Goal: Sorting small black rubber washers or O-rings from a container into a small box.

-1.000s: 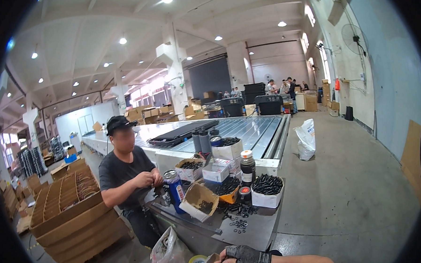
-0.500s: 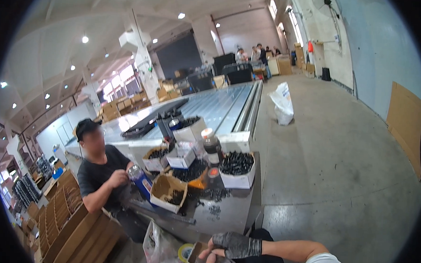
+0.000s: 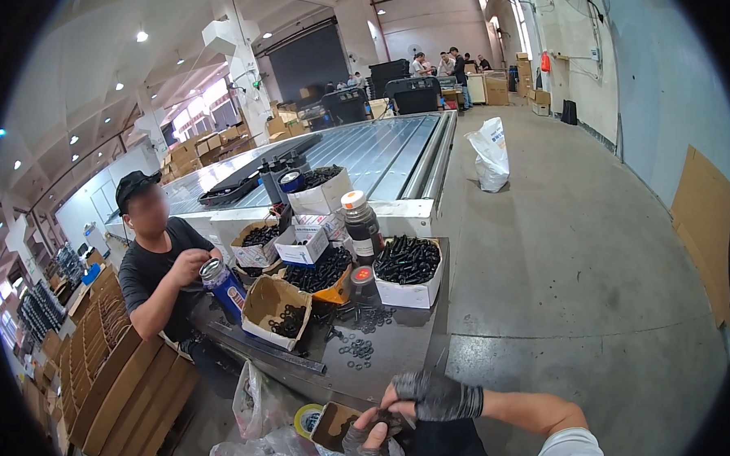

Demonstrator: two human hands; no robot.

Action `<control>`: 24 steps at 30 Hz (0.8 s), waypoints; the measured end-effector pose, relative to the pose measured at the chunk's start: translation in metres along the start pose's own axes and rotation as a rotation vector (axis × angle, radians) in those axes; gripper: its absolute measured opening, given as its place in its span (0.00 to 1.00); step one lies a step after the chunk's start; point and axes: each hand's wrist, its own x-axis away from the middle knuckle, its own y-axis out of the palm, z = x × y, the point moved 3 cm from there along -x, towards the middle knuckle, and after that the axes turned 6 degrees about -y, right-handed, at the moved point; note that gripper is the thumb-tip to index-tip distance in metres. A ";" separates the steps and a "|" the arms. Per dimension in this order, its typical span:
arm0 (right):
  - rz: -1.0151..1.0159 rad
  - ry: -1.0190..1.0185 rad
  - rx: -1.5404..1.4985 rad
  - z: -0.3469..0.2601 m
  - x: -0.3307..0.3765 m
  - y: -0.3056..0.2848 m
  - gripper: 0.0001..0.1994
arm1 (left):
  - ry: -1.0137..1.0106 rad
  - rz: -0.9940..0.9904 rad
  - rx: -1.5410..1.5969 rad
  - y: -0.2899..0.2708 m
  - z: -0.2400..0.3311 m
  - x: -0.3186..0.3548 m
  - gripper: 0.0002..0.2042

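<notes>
At the lower edge, the gloved right hand (image 3: pixel 433 394) and left hand (image 3: pixel 368 444) meet, fingers pinched on a small dark part (image 3: pixel 396 421) above a brown box (image 3: pixel 334 424). Bare grey floor (image 3: pixel 591 262) lies open rightward. A white box of black screws (image 3: pixel 408 271) stands on the steel table (image 3: pixel 392 351).

Grey gloves (image 3: pixel 435 394), white box (image 3: pixel 407 291) of black bolts (image 3: pixel 407 258), blue can (image 3: pixel 225 287)

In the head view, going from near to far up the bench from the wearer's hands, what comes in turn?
Gloved right hand → loose black washers → white box of black bolts → dark bottle with orange cap → long metal table.
</notes>
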 end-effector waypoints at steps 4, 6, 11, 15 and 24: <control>0.136 0.029 0.147 0.001 -0.025 -0.078 0.07 | -0.092 -0.012 -0.009 -0.015 -0.005 -0.008 0.16; 0.151 0.077 0.191 0.015 -0.039 -0.113 0.07 | -0.142 0.012 -0.014 -0.032 -0.011 -0.005 0.15; 0.223 0.196 0.302 0.040 -0.075 -0.152 0.06 | -0.226 0.080 -0.057 -0.086 -0.044 0.006 0.13; 0.136 0.188 0.276 0.050 -0.127 -0.128 0.08 | -0.334 0.110 -0.121 -0.123 -0.060 0.022 0.14; -0.116 -0.124 0.406 0.121 -0.256 -0.018 0.07 | -0.347 0.208 -0.040 -0.176 -0.077 0.038 0.18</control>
